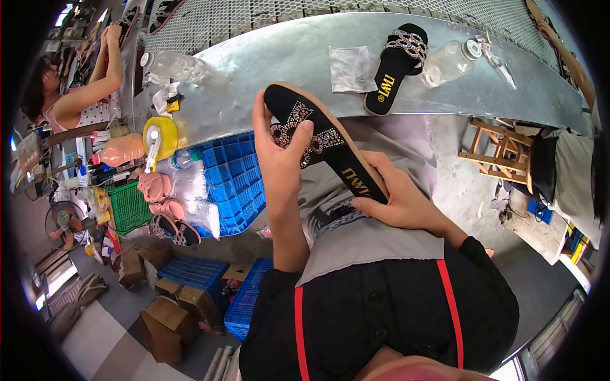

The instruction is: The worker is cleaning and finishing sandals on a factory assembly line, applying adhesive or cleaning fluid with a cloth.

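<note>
Between my two hands is a black slide sandal (325, 155) with a tan sole edge and a strap covered in rhinestones. My left hand (283, 143) grips it near the toe, thumb on the strap and fingers round the outer edge. At the heel end, my right hand (394, 200) holds the sole with the thumb on the insole. The sandal is tilted, its upper face turned toward me. On the metal bench beyond it lies a similar black sandal (399, 66), next to a white cloth square (352, 70).
Clear bottles (445, 62) stand or lie on the metal bench (254, 63), backed by a mesh conveyor (267, 14). Left are a yellow tape roll (166, 136), blue crates (235, 184), a green basket (126, 206) and pink sandals (155, 185). A co-worker (70, 101) sits far left; a wooden stool (495, 152) stands right.
</note>
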The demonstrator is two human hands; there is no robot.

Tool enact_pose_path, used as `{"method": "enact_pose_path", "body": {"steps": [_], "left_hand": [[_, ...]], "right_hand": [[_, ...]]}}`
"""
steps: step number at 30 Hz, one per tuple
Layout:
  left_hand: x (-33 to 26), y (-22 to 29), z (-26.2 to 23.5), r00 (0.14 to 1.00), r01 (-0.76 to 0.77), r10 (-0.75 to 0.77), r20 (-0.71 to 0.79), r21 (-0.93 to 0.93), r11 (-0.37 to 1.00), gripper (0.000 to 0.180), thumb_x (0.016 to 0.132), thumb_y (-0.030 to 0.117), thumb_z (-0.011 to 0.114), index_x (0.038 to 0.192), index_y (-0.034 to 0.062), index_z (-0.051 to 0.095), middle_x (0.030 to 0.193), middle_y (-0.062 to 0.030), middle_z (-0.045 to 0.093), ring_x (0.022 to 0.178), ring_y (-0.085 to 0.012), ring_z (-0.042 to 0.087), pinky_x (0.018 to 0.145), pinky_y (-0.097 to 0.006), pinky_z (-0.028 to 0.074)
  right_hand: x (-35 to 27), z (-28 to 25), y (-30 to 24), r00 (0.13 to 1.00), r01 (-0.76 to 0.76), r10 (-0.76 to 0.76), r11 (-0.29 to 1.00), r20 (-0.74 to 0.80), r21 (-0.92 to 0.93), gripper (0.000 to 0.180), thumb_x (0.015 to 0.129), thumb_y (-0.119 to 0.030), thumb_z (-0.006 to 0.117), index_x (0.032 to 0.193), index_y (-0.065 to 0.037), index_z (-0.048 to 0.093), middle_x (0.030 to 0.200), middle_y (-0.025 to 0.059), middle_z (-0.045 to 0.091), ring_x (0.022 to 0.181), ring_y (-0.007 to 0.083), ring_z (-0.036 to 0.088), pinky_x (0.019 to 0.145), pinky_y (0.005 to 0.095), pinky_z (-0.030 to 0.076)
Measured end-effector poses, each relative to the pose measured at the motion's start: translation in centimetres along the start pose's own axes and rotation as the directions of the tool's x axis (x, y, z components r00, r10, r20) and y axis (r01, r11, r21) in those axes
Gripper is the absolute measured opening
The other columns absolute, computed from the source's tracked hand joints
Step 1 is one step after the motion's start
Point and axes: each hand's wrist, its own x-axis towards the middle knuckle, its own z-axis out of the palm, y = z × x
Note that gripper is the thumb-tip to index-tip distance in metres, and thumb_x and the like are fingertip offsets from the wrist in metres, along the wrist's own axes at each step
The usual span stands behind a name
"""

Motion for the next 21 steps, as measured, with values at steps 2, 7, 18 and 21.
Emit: {"method": "enact_pose_path", "body": {"steps": [2, 7, 18, 21], "left_hand": [[0.9, 0.3, -0.3, 0.999, -0.039, 0.040, -0.014, 0.007, 0.999, 0.083, 0.086, 0.000, 0.073, 0.155, -0.0016, 0.028, 0.141, -0.0144, 0.047, 0.113, -0.0183, 0.060, 0.092, -0.030, 0.053], [4.1, -1.8, -0.7, 0.987, -0.142, 0.151, 0.052, -0.139, 0.980, 0.077, 0.095, 0.021, 0.062, 0.160, 0.0036, 0.022, 0.155, -0.0172, 0.038, 0.138, -0.0263, 0.043, 0.116, -0.038, 0.034], [9.4, -7.3, -6.2, 0.877, -0.252, 0.457, 0.149, 0.952, 0.173, 0.040, 0.097, 0.029, 0.054, 0.129, 0.0071, 0.066, 0.140, -0.0115, 0.059, 0.138, -0.0300, 0.047, 0.119, -0.054, 0.028], [8.7, -6.4, -6.5, 0.856, -0.245, 0.502, 0.120, 0.951, 0.190, 0.035, 0.094, 0.025, 0.056, 0.122, 0.0093, 0.071, 0.135, -0.0101, 0.063, 0.135, -0.0301, 0.052, 0.117, -0.053, 0.031]], "right_hand": [[1.1, -0.1, -0.7, 0.971, -0.231, 0.213, 0.953, 0.106, 0.195, 0.064, 0.092, -0.010, 0.070, 0.146, -0.003, 0.037, 0.122, 0.0112, 0.063, 0.092, 0.0163, 0.066, 0.075, 0.0291, 0.054], [4.0, -0.2, 2.2, 0.956, -0.277, 0.288, 0.834, 0.052, 0.477, 0.052, 0.095, -0.007, 0.066, 0.141, -0.003, 0.042, 0.123, 0.0111, 0.062, 0.092, 0.0165, 0.066, 0.070, 0.0285, 0.056], [40.1, -1.4, 3.2, 0.837, 0.276, -0.396, 0.902, -0.378, -0.332, 0.042, 0.092, -0.020, 0.068, 0.129, -0.003, 0.058, 0.118, 0.0158, 0.060, 0.100, 0.0358, 0.060, 0.086, 0.0430, 0.050], [50.0, 2.2, -0.3, 0.762, 0.414, -0.589, 0.762, -0.268, -0.498, 0.041, 0.093, -0.017, 0.065, 0.132, -0.007, 0.058, 0.125, 0.0163, 0.058, 0.107, 0.0410, 0.057, 0.091, 0.0466, 0.048]]}}
